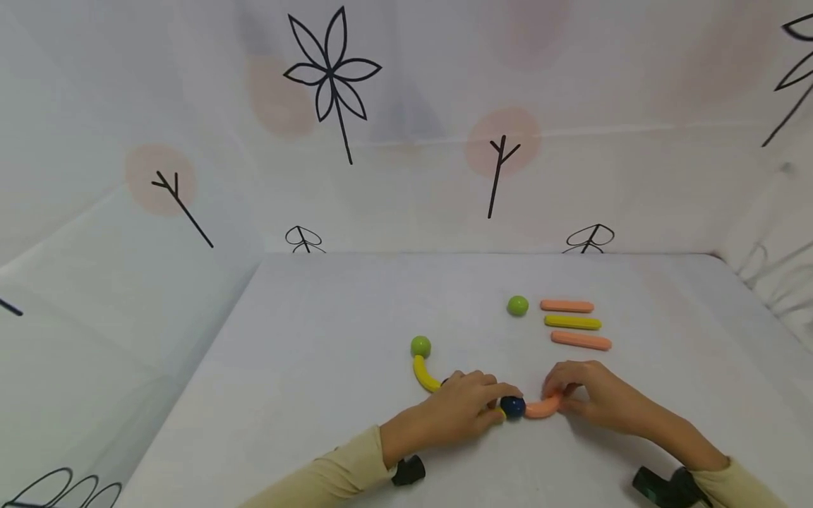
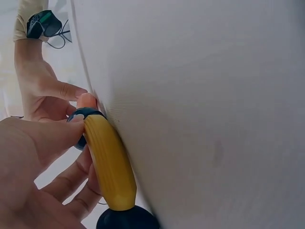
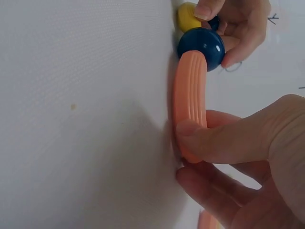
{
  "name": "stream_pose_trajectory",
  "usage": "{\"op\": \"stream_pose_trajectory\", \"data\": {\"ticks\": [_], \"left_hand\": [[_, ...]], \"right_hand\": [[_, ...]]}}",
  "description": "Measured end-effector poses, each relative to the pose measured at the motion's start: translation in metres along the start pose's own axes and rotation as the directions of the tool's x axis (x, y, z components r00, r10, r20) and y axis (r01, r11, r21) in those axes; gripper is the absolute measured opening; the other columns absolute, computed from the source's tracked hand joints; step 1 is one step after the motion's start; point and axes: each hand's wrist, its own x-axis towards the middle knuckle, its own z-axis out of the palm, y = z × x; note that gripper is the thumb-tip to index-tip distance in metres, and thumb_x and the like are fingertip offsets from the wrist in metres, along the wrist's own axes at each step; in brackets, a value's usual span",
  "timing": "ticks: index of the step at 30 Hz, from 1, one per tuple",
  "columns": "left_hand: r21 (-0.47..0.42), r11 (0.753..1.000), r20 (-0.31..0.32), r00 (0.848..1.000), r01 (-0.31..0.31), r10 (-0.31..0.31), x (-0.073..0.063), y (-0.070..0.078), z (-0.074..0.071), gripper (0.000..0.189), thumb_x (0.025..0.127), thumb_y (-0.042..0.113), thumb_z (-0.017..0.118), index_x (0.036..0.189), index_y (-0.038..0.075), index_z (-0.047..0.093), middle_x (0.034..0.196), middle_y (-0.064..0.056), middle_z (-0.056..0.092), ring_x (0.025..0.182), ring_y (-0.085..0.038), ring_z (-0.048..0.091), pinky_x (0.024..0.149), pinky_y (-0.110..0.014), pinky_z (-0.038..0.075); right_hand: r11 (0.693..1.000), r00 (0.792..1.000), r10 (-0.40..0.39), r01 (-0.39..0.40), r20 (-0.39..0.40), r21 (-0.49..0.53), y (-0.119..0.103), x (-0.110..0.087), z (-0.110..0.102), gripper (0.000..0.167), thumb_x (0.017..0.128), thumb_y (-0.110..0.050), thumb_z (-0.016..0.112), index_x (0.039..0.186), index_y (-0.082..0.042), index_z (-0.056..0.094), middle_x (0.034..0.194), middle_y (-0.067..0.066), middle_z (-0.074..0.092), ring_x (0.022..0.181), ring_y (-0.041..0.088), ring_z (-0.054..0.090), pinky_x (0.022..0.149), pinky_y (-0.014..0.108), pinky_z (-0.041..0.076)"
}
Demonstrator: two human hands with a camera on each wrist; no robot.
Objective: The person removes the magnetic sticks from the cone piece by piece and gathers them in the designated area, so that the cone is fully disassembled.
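A chain of curved sticks and balls lies on the white table. At its left end a green ball [image 1: 420,346] meets a curved yellow stick [image 1: 424,375]. My left hand [image 1: 462,408] covers the chain's middle, its thumb and fingers gripping a dark blue ball [image 1: 513,406] beside another curved yellow stick [image 2: 112,164]. A second dark blue ball [image 2: 127,218] joins that stick's other end. My right hand [image 1: 597,395] pinches the free end of a curved orange stick [image 3: 190,95], whose other end touches the gripped blue ball.
Beyond the right hand lie a loose green ball [image 1: 517,305], a straight yellow stick [image 1: 573,322], and two straight orange sticks, one far [image 1: 567,306] and one nearer [image 1: 581,341]. A white sheet with plant drawings [image 1: 413,190] hangs behind the table [image 1: 305,310].
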Motion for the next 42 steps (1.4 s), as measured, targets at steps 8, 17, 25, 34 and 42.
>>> {"op": "stream_pose_trajectory", "data": {"ticks": [8,17,25,34,42], "left_hand": [[0.264,0.961,0.037,0.995,0.083,-0.096,0.001,0.014,-0.001,0.04,0.095,0.035,0.057,0.134,0.037,0.05,0.096,0.013,0.059,0.083,-0.005,0.049,0.069,-0.027,0.039],[0.484,0.87,0.03,0.991,0.097,-0.127,-0.006,0.034,-0.001,0.055,0.091,0.027,0.064,0.141,0.035,0.042,0.105,0.008,0.059,0.092,-0.011,0.053,0.081,-0.042,0.045],[0.447,0.887,0.054,0.986,0.118,-0.158,-0.005,0.034,0.0,0.055,0.092,0.028,0.063,0.141,0.036,0.041,0.105,0.008,0.059,0.092,-0.011,0.053,0.083,-0.043,0.046],[0.451,0.885,0.016,0.99,0.117,-0.14,-0.006,0.032,0.0,0.05,0.093,0.032,0.06,0.14,0.039,0.043,0.099,0.009,0.059,0.089,-0.011,0.053,0.079,-0.038,0.044],[0.427,0.896,0.008,0.991,0.117,-0.133,-0.007,0.031,0.002,0.051,0.094,0.033,0.06,0.141,0.039,0.041,0.098,0.009,0.059,0.087,-0.011,0.053,0.08,-0.039,0.044]], "right_hand": [[0.993,0.991,0.116,-0.114,0.072,-0.029,-0.001,-0.003,-0.004,0.025,0.077,-0.005,0.075,0.093,-0.023,0.067,0.089,-0.016,0.06,0.08,0.003,0.054,0.07,0.023,0.05],[0.983,0.982,0.18,-0.178,0.058,-0.049,-0.002,-0.014,-0.01,0.026,0.075,-0.002,0.076,0.093,-0.019,0.066,0.088,-0.015,0.059,0.077,0.003,0.051,0.067,0.023,0.049],[0.983,0.984,0.177,-0.176,0.032,-0.043,0.005,-0.022,-0.014,0.026,0.076,-0.002,0.075,0.093,-0.02,0.067,0.091,-0.013,0.061,0.08,0.003,0.054,0.068,0.023,0.051],[0.995,0.992,0.098,-0.1,-0.081,-0.023,0.016,-0.039,-0.026,0.028,0.074,-0.001,0.077,0.094,-0.019,0.069,0.093,-0.01,0.065,0.083,0.002,0.058,0.065,0.023,0.053],[0.985,0.97,0.113,-0.138,-0.215,-0.107,0.023,-0.053,-0.049,0.034,0.069,0.001,0.08,0.094,-0.02,0.069,0.091,-0.011,0.065,0.083,-0.001,0.057,0.063,0.02,0.052]]}}
